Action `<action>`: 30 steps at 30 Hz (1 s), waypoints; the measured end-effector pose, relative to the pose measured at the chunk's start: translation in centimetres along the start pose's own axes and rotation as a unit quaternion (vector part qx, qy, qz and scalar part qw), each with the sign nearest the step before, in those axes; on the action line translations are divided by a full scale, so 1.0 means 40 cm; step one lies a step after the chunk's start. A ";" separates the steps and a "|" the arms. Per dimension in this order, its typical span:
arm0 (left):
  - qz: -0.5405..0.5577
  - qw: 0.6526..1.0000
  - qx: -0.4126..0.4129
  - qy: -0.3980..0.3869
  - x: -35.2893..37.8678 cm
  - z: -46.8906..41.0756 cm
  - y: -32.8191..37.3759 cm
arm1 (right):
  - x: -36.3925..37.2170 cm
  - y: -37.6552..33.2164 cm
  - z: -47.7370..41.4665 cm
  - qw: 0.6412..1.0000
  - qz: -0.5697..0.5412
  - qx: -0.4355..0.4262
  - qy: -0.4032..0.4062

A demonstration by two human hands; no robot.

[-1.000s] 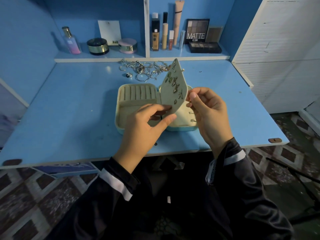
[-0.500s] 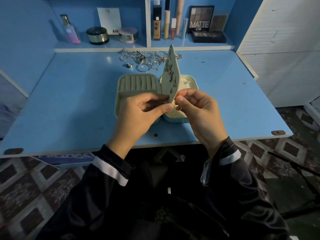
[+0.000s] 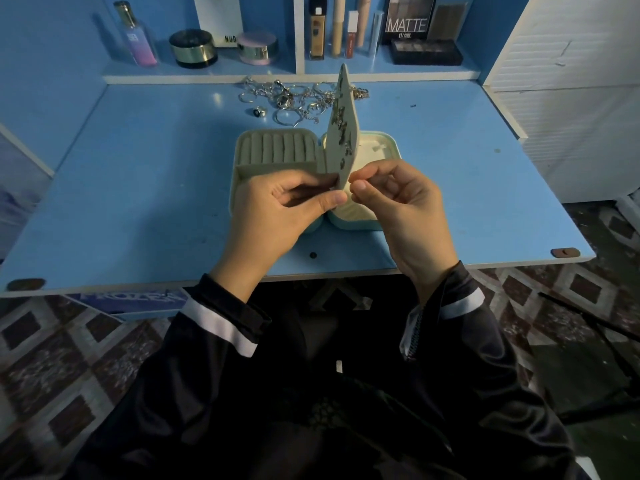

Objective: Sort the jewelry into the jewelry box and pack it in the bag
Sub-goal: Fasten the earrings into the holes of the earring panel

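The panel (image 3: pixel 343 133) has turned edge-on over the box (image 3: pixel 239 157) on the desk (image 3: pixel 138 185). The left hand (image 3: pixel 277 209) has its grip clamped on it; the right hand (image 3: pixel 401 202) pinches beside it, on what I cannot tell, probably an earring.

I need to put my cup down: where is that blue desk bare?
Two broad bare patches on the desk: left of the jewelry box out to the blue side wall, and right of it toward the white cabinet. Crowded: the pile of jewelry behind the box, and the middle, where the left hand and right hand work at the earring panel.
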State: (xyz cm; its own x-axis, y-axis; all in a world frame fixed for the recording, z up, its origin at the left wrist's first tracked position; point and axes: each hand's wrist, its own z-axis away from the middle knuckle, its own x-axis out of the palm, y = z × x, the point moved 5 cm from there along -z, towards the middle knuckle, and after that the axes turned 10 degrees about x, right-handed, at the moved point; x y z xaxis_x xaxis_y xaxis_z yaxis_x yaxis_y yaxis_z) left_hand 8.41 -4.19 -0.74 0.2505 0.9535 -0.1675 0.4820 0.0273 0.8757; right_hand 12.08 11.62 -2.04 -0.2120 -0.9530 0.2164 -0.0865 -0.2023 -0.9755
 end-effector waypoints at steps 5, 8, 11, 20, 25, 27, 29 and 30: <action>0.009 1.000 -0.006 0.002 0.000 0.001 -0.003 | 0.002 0.000 0.001 1.000 0.010 -0.003 0.006; 0.011 1.000 -0.008 0.004 -0.002 0.001 -0.002 | 0.004 0.000 0.002 1.000 0.020 -0.001 0.005; 0.014 1.000 -0.012 0.005 -0.003 0.001 -0.004 | 0.004 0.003 0.001 1.000 0.022 0.012 0.011; 0.030 0.999 -0.017 -0.007 -0.005 -0.001 -0.008 | 0.009 0.000 0.000 0.999 0.028 0.034 0.018; 0.034 0.999 -0.019 -0.011 -0.004 -0.002 -0.007 | 0.010 -0.001 -0.001 0.999 0.029 0.040 0.015; 0.034 0.999 -0.020 -0.011 -0.004 -0.002 -0.006 | 0.011 -0.002 -0.002 0.999 0.037 0.037 0.013; 0.033 0.999 -0.018 -0.011 -0.003 -0.001 -0.005 | 0.014 -0.004 -0.003 0.998 0.048 0.031 0.014; 0.032 0.999 -0.017 -0.011 -0.003 0.000 -0.005 | 0.015 -0.005 -0.004 0.998 0.054 0.029 0.015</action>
State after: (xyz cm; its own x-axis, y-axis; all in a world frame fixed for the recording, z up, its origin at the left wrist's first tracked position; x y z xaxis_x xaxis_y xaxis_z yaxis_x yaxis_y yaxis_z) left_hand 8.27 -4.30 -0.89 0.2982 0.9469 -0.1204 0.4358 -0.0229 0.8998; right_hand 11.82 11.13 -1.72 -0.2469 -0.9627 0.1111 -0.0061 -0.1131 -0.9936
